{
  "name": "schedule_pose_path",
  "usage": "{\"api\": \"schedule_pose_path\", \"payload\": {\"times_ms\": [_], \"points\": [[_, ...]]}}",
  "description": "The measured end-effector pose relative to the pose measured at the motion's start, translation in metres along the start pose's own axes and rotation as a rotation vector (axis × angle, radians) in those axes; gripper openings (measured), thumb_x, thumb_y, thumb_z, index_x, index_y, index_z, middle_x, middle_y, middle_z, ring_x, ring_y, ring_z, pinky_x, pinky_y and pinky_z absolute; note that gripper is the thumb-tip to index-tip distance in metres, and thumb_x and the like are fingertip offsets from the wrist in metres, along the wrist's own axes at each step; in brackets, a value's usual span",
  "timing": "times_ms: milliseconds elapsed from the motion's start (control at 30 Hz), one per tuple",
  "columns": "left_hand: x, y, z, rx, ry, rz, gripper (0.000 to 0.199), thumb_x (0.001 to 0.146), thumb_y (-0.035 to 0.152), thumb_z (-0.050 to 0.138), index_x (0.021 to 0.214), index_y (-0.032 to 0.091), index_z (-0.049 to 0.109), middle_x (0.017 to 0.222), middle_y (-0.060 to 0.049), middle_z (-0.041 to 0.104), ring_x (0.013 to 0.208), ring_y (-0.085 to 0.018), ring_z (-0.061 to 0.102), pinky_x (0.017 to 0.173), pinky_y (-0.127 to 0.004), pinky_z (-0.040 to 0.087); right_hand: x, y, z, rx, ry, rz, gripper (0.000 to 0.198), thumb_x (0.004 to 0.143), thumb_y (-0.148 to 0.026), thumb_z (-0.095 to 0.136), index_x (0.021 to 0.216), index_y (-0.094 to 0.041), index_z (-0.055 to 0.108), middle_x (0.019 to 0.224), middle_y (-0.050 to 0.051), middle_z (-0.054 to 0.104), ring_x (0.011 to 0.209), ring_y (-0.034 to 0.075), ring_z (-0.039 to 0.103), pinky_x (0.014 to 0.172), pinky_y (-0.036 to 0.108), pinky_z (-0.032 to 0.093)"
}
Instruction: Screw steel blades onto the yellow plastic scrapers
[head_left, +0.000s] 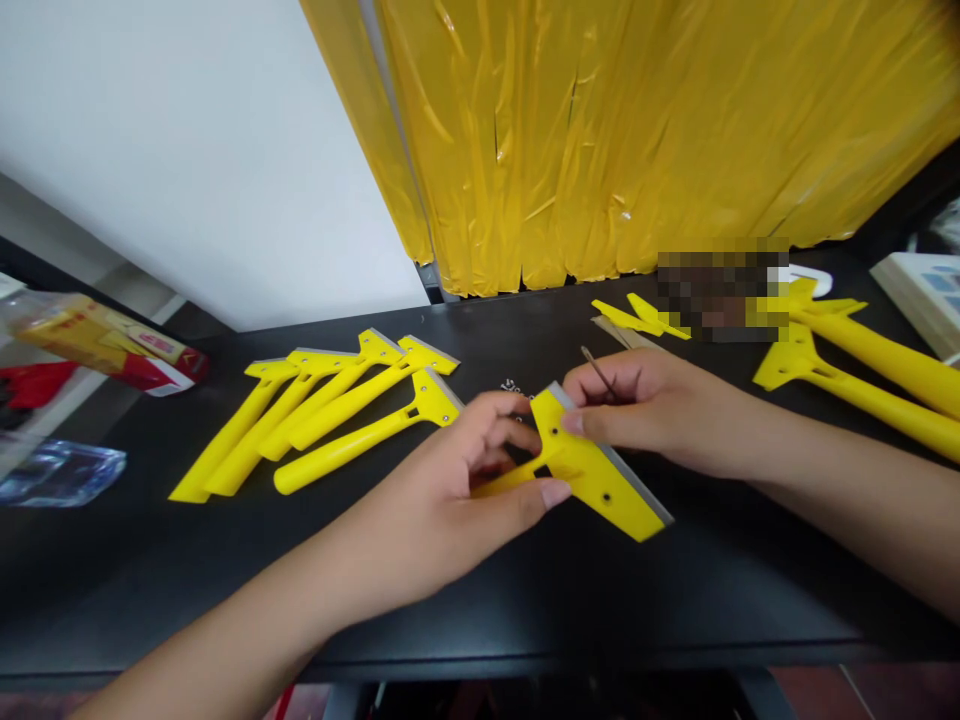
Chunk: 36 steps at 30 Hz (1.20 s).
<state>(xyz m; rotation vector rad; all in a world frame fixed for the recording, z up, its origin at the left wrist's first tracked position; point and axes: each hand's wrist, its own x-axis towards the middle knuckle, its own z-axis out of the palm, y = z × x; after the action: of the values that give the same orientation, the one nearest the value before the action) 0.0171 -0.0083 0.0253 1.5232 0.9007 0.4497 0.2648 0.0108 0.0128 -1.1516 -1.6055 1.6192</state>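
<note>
Carefully, we hold the yellow scraper over the middle of the table, nearer its front edge than its far one, one end of the head pointing towards the front right corner. Our left hand pinches the neck, thumb on top, while our right hand pinches the head's far end by the metal strip, thumb pressed on the face; a slim metal tool pokes up beside its fingers, though how it is gripped we cannot tell. Both holes in the head show dark and unfilled, so we judge that seating the strip evenly matters most here, before anything goes through them. A firm pinch at the neck should stop the head twisting, and our fingertips are best set on the flat face, clear of the strip's edge, which may be sharp. Loose screws lie just beyond the left hand and could scatter if we brush them. The scrapers towards the table's left edge, bright dots in their heads, give us a handy model.
</note>
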Motion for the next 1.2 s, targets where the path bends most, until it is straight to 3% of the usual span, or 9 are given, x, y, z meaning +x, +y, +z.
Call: {"api": "schedule_pose_path", "payload": {"times_ms": [100, 200, 333, 467, 567, 700, 867, 1067, 1200], "points": [[0.007, -0.004, 0.005, -0.345, -0.232, -0.213, 0.026, 0.104, 0.042, 0.074, 0.112, 0.019, 0.067, 0.097, -0.006, 0.076, 0.069, -0.012, 0.071, 0.055, -0.018, 0.051, -0.004, 0.003, 0.001, -0.034, -0.106, -0.002, 0.033, 0.092, -0.047, 0.079, 0.077, -0.021, 0.066, 0.072, -0.004, 0.055, 0.067, 0.012, 0.044, 0.062, 0.027, 0.036], [0.012, -0.013, 0.011, -0.539, -0.278, -0.297, 0.025, 0.103, 0.04, 0.074, 0.104, 0.015, 0.071, 0.095, -0.009, 0.079, 0.059, -0.007, 0.066, 0.049, -0.014, 0.045, -0.005, 0.007, 0.005, -0.053, -0.156, 0.007, 0.031, 0.094, -0.044, 0.079, 0.078, -0.021, 0.065, 0.07, -0.006, 0.053, 0.066, 0.011, 0.042, 0.061, 0.027, 0.034], [0.013, -0.019, 0.013, -0.631, -0.2, -0.329, 0.022, 0.098, 0.036, 0.078, 0.094, 0.014, 0.073, 0.083, -0.009, 0.079, 0.05, -0.01, 0.063, 0.042, -0.016, 0.044, 0.0, 0.007, 0.006, -0.039, -0.12, 0.004, 0.036, 0.094, -0.051, 0.08, 0.079, -0.02, 0.068, 0.072, -0.005, 0.056, 0.067, 0.011, 0.045, 0.064, 0.027, 0.037], [0.015, -0.015, 0.0, -0.639, 0.0, -0.207, 0.033, 0.1, 0.04, 0.073, 0.083, 0.011, 0.077, 0.063, -0.006, 0.071, 0.04, -0.009, 0.053, 0.039, -0.017, 0.039, 0.006, 0.01, -0.001, -0.077, 0.123, -0.019, 0.046, 0.107, -0.062, 0.054, 0.098, -0.022, 0.074, 0.062, -0.005, 0.05, 0.058, 0.013, 0.045, 0.06, 0.029, 0.039], [0.018, -0.01, -0.013, -0.592, 0.177, -0.086, 0.037, 0.102, 0.041, 0.07, 0.082, 0.01, 0.078, 0.051, -0.003, 0.062, 0.04, -0.009, 0.051, 0.043, -0.017, 0.04, 0.008, 0.018, -0.007, -0.369, 0.23, -0.113, 0.031, 0.109, -0.043, 0.05, 0.112, -0.024, 0.074, 0.071, -0.002, 0.062, 0.063, 0.015, 0.054, 0.065, 0.031, 0.044], [0.022, -0.006, -0.018, -0.594, 0.347, -0.04, 0.029, 0.096, 0.04, 0.078, 0.085, 0.013, 0.075, 0.053, -0.002, 0.064, 0.042, -0.012, 0.056, 0.043, -0.02, 0.043, 0.007, 0.034, -0.006, -0.819, 0.155, -0.323, 0.03, 0.106, -0.025, 0.051, 0.123, -0.026, 0.076, 0.104, 0.005, 0.078, 0.091, 0.022, 0.072, 0.082, 0.037, 0.052], [0.023, -0.008, -0.013, -0.597, 0.363, -0.068, 0.03, 0.095, 0.042, 0.078, 0.086, 0.014, 0.074, 0.052, -0.001, 0.064, 0.042, -0.012, 0.054, 0.043, -0.02, 0.045, 0.012, 0.049, 0.0, -1.032, 0.128, -0.324, 0.028, 0.108, -0.03, 0.055, 0.122, -0.028, 0.079, 0.107, 0.006, 0.08, 0.094, 0.026, 0.075, 0.082, 0.041, 0.051], [0.021, -0.011, -0.011, -0.596, 0.298, -0.064, 0.035, 0.097, 0.044, 0.076, 0.082, 0.012, 0.077, 0.051, -0.003, 0.063, 0.043, -0.012, 0.054, 0.043, -0.018, 0.044, 0.019, 0.051, 0.0, -0.918, 0.097, -0.278, 0.02, 0.104, -0.026, 0.058, 0.109, -0.025, 0.078, 0.107, 0.006, 0.078, 0.091, 0.025, 0.071, 0.082, 0.039, 0.048], [0.022, -0.013, -0.01, -0.608, 0.274, -0.037, 0.034, 0.097, 0.04, 0.075, 0.08, 0.012, 0.077, 0.062, -0.005, 0.068, 0.045, -0.011, 0.056, 0.043, -0.019, 0.046, 0.021, 0.048, -0.004, -0.782, 0.111, -0.215, 0.012, 0.098, -0.024, 0.063, 0.101, -0.023, 0.074, 0.103, 0.007, 0.075, 0.09, 0.024, 0.068, 0.083, 0.038, 0.047]]}}
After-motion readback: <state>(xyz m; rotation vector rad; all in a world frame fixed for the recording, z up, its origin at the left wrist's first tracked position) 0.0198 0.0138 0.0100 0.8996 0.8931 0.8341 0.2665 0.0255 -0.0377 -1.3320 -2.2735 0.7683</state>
